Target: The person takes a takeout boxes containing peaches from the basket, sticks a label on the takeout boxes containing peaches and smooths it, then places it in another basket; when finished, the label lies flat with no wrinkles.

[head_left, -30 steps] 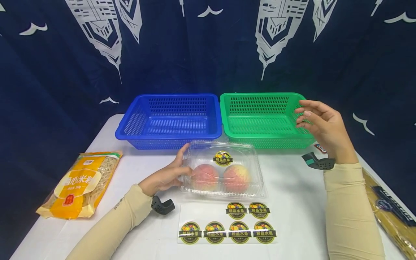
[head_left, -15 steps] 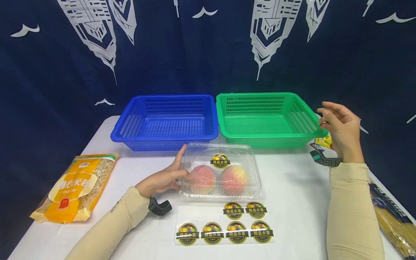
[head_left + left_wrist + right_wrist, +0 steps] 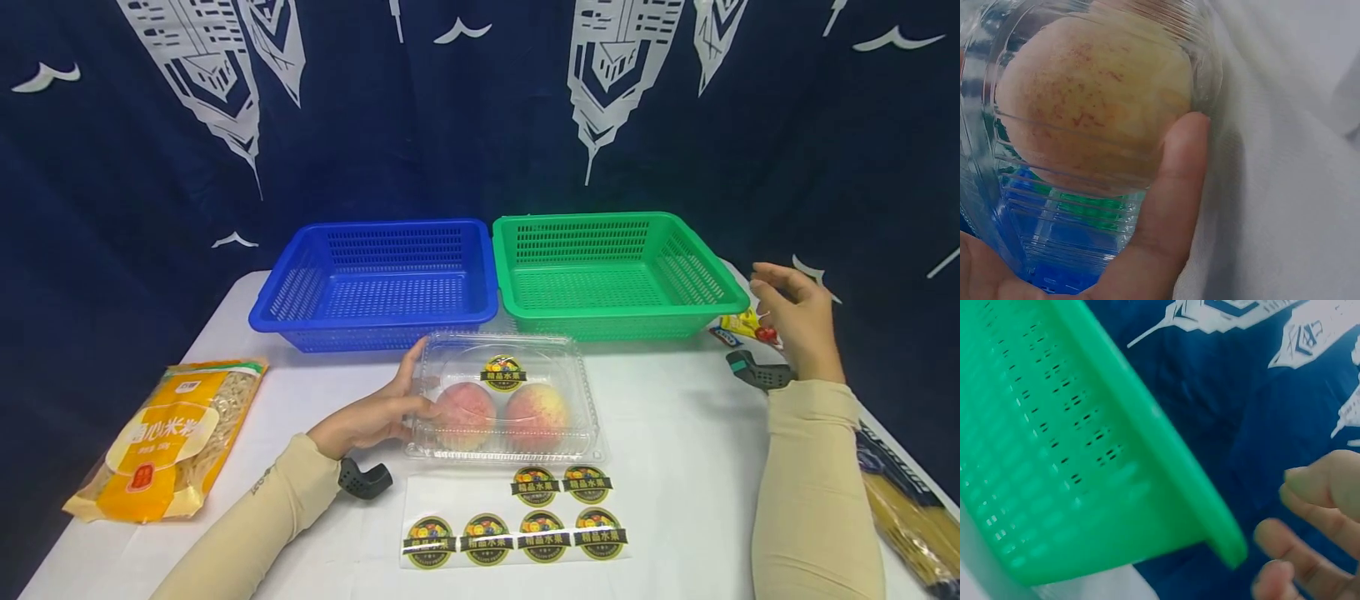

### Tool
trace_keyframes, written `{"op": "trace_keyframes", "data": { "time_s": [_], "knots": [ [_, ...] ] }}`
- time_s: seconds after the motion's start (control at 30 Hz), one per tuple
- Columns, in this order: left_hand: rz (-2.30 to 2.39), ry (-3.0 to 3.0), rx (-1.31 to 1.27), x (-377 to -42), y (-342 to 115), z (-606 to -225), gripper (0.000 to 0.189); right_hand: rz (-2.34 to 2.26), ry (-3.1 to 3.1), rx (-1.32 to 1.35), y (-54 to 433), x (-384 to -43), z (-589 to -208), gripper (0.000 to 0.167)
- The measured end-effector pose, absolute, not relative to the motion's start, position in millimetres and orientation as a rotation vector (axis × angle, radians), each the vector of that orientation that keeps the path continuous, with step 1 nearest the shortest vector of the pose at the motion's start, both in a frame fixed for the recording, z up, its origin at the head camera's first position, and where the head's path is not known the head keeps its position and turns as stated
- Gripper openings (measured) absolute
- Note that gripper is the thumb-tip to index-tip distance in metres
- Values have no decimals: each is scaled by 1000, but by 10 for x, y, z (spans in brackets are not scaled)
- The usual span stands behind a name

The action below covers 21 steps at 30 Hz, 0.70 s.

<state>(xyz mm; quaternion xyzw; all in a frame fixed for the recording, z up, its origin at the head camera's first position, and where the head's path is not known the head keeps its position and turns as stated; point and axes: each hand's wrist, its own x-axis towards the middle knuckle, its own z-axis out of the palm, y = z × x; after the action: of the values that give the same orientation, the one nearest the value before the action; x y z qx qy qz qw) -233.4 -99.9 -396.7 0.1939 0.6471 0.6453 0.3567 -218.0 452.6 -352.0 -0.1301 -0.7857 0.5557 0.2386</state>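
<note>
A clear plastic clamshell box (image 3: 585, 408) with two peaches (image 3: 538, 417) inside sits on the white table, a round fruit sticker (image 3: 503, 372) on its lid. My left hand (image 3: 378, 414) grips the box's left end, thumb and fingers spread around that side. Close up in the left wrist view, one digit lies along the clear wall beside a peach (image 3: 1094, 106). My right hand (image 3: 801, 321) hangs in the air with loosely bent fingers and holds nothing. It is just right of the green basket (image 3: 618, 314), partly over small snack packets (image 3: 738, 325).
A blue basket (image 3: 375, 323) stands left of the green one, both behind the box. In front lies a sticker sheet (image 3: 457, 496) with several round labels. A rice noodle bag (image 3: 165, 442) lies at left, a pasta pack (image 3: 903, 517) at the right edge.
My right hand has moved right, from over the green basket's rim to beyond its right side, uncovering snack packets. The left hand keeps its hold on the box. The head view has shifted slightly.
</note>
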Motion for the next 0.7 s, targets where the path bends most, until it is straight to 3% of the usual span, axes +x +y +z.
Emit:
{"op": "trace_keyframes", "data": {
  "time_s": [0.1,0.33,0.7],
  "knots": [
    [1668,1668,500,-2328,-1007,-3960,118,1740,-2145,-300,4596,-2212,-3627,25],
    [1696,1664,492,-2308,-1000,-3938,118,2312,-1920,-18,4672,-2259,-3846,44],
    [1711,1716,508,-2269,-964,-3901,114,2428,-1750,49,4623,-2322,-3968,40]
  ]
}}
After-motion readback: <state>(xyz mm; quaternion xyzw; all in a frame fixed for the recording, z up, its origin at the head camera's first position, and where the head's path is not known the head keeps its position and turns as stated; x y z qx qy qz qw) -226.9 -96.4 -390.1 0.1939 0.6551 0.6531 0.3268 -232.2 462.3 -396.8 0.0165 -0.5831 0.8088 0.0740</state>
